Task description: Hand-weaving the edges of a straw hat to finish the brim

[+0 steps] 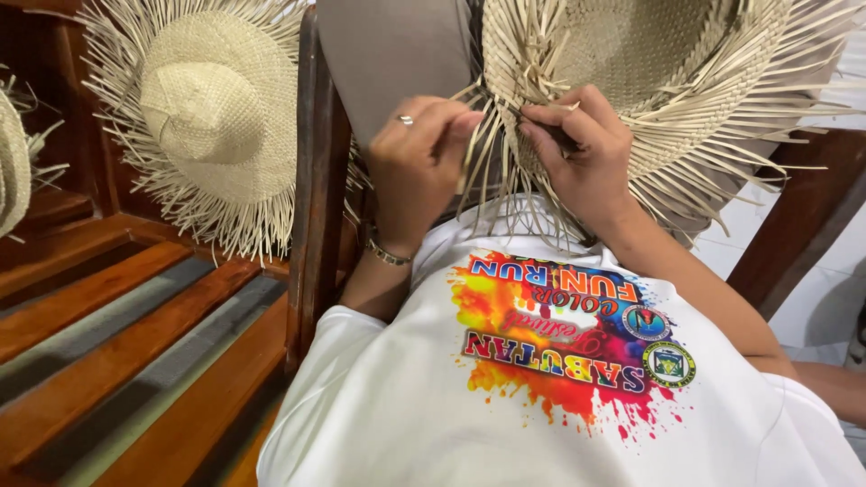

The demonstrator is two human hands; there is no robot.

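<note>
An unfinished woven straw hat [658,63] rests on my lap, its brim ending in many loose pale strands. My left hand [417,158], with a ring and a thin bracelet, pinches a few strands at the brim's near edge. My right hand [582,149] grips the brim just to the right, fingers curled over the strands and thumb pressed on the weave. The two hands are a few centimetres apart. The fingertips hide the strand ends they hold.
A second straw hat [207,117] with a fringed brim lies on a wooden slatted bench [135,352] at left. Part of a third hat [11,162] shows at the far left edge. A dark wooden chair arm [316,207] stands between. White tiled floor [812,298] at right.
</note>
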